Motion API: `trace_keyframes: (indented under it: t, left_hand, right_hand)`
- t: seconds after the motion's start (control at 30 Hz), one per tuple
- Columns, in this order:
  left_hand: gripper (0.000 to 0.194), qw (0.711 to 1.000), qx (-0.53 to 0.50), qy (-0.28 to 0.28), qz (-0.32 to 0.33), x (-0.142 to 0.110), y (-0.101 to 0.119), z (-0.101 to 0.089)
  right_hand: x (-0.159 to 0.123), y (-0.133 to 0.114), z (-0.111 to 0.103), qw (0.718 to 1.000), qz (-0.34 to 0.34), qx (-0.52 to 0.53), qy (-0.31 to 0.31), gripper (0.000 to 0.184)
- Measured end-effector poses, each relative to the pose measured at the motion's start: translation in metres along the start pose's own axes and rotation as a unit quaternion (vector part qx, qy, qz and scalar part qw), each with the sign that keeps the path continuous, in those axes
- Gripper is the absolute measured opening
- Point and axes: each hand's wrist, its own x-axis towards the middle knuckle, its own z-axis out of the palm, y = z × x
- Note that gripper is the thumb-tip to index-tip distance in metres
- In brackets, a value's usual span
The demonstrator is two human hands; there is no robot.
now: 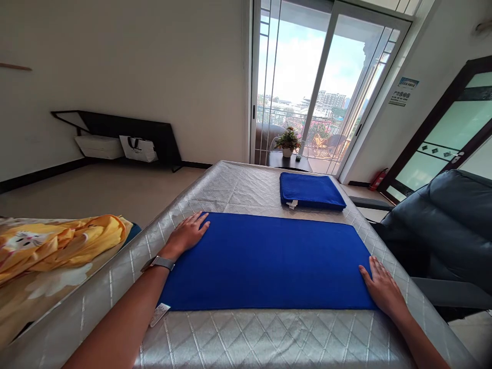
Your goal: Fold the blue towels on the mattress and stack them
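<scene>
A blue cloth (265, 261), folded into a long flat strip, lies across a quilted silver mattress (246, 338). My left hand (188, 233) rests flat on its far left corner, fingers outstretched. At the opposite end, my right hand (382, 287) lies on the right edge with fingers extended and the thumb over the cloth. A white label (159, 313) sticks out at the near left corner. Farther back on the mattress sits a neatly folded stack of blue cloth (311, 190), with its own white tag hanging at the front.
Left of the mattress is a yellow patterned blanket (77, 246). A dark leather chair (449, 220) stands close on the right. Beyond the far end, a small dark table holds a potted plant (287, 143) before glass sliding doors. A black rack (130, 133) leans by the wall.
</scene>
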Motion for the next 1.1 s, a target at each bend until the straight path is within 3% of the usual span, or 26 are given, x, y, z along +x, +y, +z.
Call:
trace_keyframes:
  t: [0.33, 0.5, 0.6, 0.8, 0.93, 1.1]
  left_hand:
    - [0.067, 1.000, 0.000, 0.001, -0.004, -0.002, 0.003, -0.002]
    - [0.067, 1.000, 0.000, 0.002, -0.003, -0.002, 0.004, -0.004]
    - [0.066, 1.000, -0.001, 0.006, 0.000, -0.002, 0.004, -0.003]
    - [0.067, 1.000, 0.000, 0.011, -0.001, -0.001, 0.003, -0.003]
    - [0.067, 1.000, -0.004, 0.020, -0.004, -0.001, 0.002, -0.002]
    - [0.071, 1.000, -0.009, 0.015, -0.017, 0.000, 0.000, -0.003]
  right_hand:
    - [0.000, 0.000, -0.001, 1.000, 0.002, -0.013, -0.003, 0.095]
    - [0.008, -0.004, -0.016, 0.998, 0.011, -0.047, -0.028, 0.092]
    - [0.032, -0.007, -0.037, 0.997, 0.021, -0.050, -0.063, 0.081]
    - [0.112, -0.009, -0.070, 0.990, 0.054, -0.068, -0.115, 0.059]
    - [0.154, -0.010, -0.065, 0.993, 0.018, -0.042, -0.110, 0.050]
    - [0.185, -0.011, -0.051, 0.994, -0.027, 0.004, -0.106, 0.051]
